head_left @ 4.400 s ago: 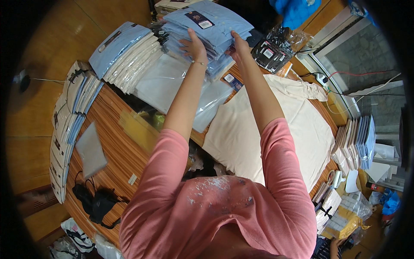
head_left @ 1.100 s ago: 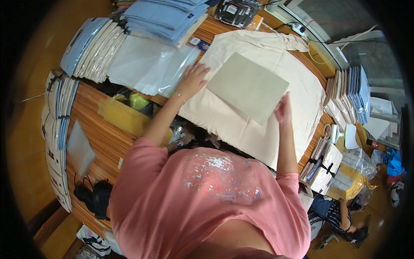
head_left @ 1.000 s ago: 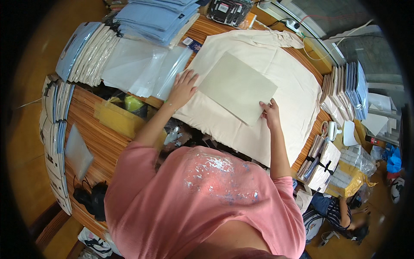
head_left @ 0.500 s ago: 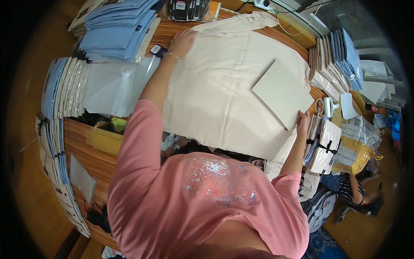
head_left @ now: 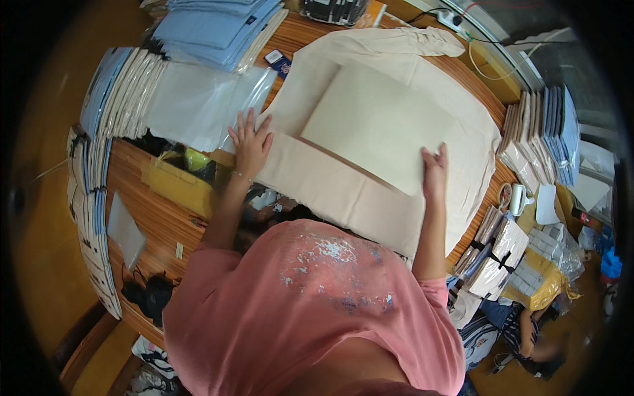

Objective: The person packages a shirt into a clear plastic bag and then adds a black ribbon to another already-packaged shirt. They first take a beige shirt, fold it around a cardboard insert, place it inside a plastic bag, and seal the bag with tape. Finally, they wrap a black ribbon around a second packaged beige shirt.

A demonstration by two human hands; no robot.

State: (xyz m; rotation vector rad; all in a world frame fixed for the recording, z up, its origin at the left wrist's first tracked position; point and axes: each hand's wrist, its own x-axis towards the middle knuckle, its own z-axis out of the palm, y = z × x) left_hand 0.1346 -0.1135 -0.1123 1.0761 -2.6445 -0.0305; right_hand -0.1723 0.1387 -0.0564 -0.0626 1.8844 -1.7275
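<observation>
A cream garment (head_left: pixel 323 181), one sleeve bunched at the far side, lies spread on the wooden table. On top of it rests a pale, flat rectangular board (head_left: pixel 376 122), turned at a slant. My right hand (head_left: pixel 434 171) has its fingers curled at the board's right edge and grips it there; the fingertips are partly hidden. Spread fingers show on my left hand (head_left: pixel 251 146), which is at the garment's left edge beside clear plastic bags (head_left: pixel 198 99) and holds nothing. A dark blue tag (head_left: pixel 278 63) lies just past the garment's left side.
Folded blue garments (head_left: pixel 218 30) are stacked at the far left, with bagged ones (head_left: pixel 129 92) below. More bagged stacks (head_left: pixel 531 135) stand at the right, near a white mug (head_left: pixel 520 198) and tied bundles (head_left: pixel 498 257). Another person (head_left: pixel 528 336) is low at the right.
The board has moved left to the garment's middle, and my right hand has gone left with it. My left hand has come nearer from the garment's far left edge. The view has shifted.
</observation>
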